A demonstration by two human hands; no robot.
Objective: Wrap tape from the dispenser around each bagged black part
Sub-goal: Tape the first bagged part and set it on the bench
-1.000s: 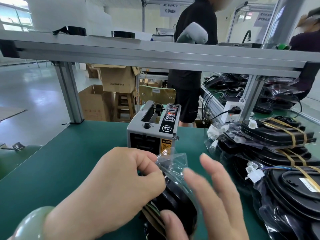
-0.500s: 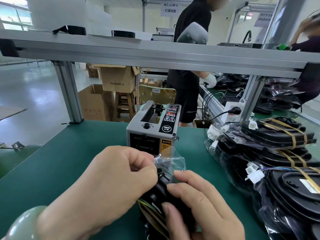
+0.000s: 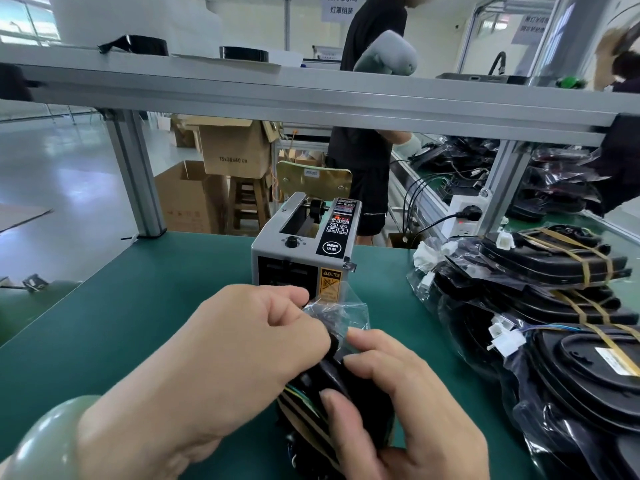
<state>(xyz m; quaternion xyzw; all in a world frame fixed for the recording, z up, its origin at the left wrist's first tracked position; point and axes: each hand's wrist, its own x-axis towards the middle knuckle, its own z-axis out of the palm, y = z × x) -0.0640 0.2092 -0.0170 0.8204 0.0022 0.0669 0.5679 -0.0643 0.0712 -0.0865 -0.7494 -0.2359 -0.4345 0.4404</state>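
2 grips, L grip, R grip, round bagged part.

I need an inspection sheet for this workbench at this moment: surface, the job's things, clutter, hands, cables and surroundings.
Surface: green mat.
Job's things: tape dispenser upright mid-bench; bagged black part held before it, tan tape strips on it; taped parts stacked at right.
Clutter: two black rolls on the upper shelf.
Hands: left hand pinches the bag's top; right hand grips the part.
Cables: black cord plugged into power strip; white connectors on the stack.
Surroundings: cardboard boxes, wooden stool, person behind.
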